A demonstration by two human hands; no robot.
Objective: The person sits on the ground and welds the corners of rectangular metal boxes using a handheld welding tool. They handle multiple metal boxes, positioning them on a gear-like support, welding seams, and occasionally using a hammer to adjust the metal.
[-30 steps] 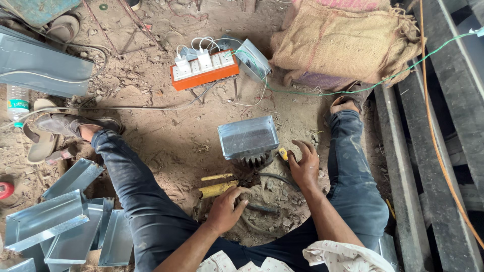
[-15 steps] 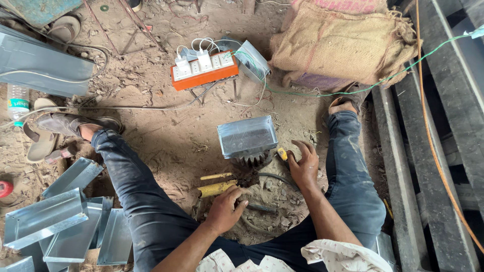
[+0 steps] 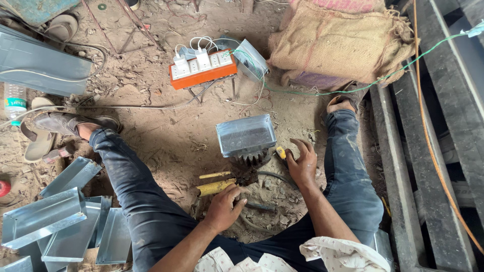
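Yellow-handled tool (image 3: 216, 187): lies on the dirt floor (image 3: 166, 141) between the seated person's legs, just below the grey metal box (image 3: 246, 135), its dark head by a toothed part (image 3: 250, 160). Left hand (image 3: 224, 206): fingers curled over the tool's near end, apparently steadying it. Right hand (image 3: 301, 163): fingers loosely bent around a small yellow-tipped piece (image 3: 280, 152) beside the box. Folded metal sheets (image 3: 60, 221) lie toward the floor's left edge.

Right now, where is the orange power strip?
In the head view, the orange power strip sits on the dirt ground, top centre, just left of a small metal box and beyond the open metal tray between the person's legs.
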